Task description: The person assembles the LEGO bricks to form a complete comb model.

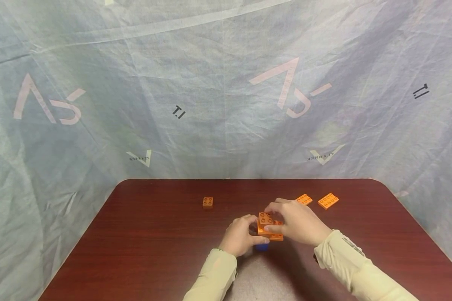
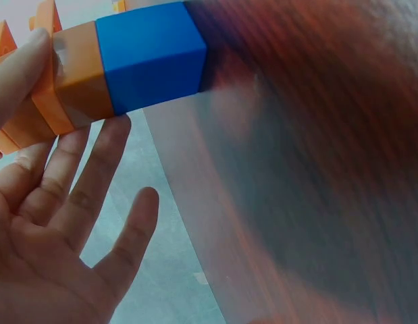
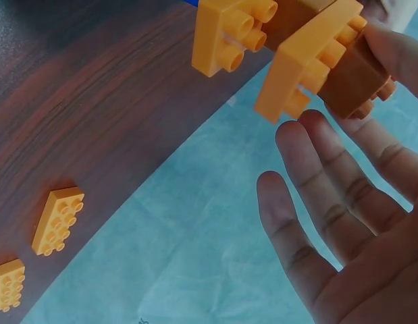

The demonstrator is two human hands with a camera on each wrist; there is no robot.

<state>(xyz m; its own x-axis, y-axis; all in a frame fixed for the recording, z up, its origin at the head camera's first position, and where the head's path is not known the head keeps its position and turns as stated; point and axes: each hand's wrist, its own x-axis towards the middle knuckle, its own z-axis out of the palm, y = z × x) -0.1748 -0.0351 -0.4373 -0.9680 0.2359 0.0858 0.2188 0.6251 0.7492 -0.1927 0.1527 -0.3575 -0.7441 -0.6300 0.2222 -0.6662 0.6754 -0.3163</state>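
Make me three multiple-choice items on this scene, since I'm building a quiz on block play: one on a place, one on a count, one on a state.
1. Where is the blue block?
A. At the bottom of the stack
B. Alone by the far edge of the table
C. On top of the stack

2. How many orange bricks lie loose on the table?
A. One
B. Three
C. Six

3. What is the right hand doing?
A. Lying flat on the table
B. Hanging off the table's edge
C. Gripping the top of the stack

Answers:
1. A, blue shows under the orange stack beside the left hand.
2. B, one square brick to the left and two long bricks to the right.
3. C, its fingers curl over the top brick.
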